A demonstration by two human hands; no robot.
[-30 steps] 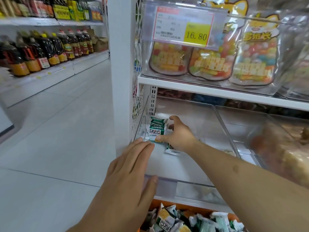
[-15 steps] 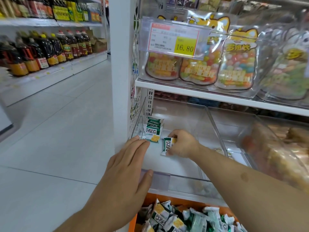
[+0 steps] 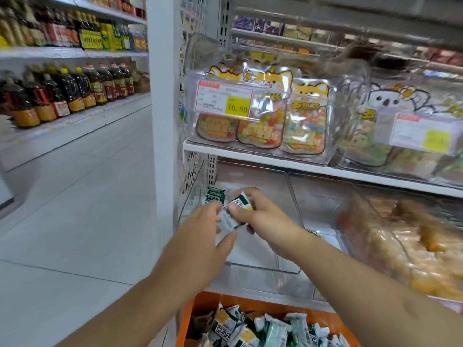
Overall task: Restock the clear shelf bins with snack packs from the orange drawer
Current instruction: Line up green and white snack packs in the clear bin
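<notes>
Both my hands reach into the clear shelf bin [image 3: 260,267] at the left end of the lower shelf. My right hand [image 3: 260,216] pinches a green-and-white snack pack [image 3: 241,201] between thumb and fingers. My left hand [image 3: 200,236] meets it from the left, with fingers and thumb closing on a white pack [image 3: 229,222]. A small stack of packs [image 3: 214,195] stands at the bin's back left corner. Below the shelf, the orange drawer [image 3: 184,319] is pulled out and holds several loose packs [image 3: 250,331].
To the right sits another clear bin [image 3: 375,236] with orange-yellow snacks. The shelf above carries clear bins of candy bags with a price tag [image 3: 224,101]. A white upright post [image 3: 162,108] borders the bin on the left. The aisle floor and oil bottles [image 3: 62,93] lie further left.
My right hand lifted a pack off the bin floor and raised it. My left hand left the bin's front rim and moved up to meet the right hand at the packs. The view tilted up.
</notes>
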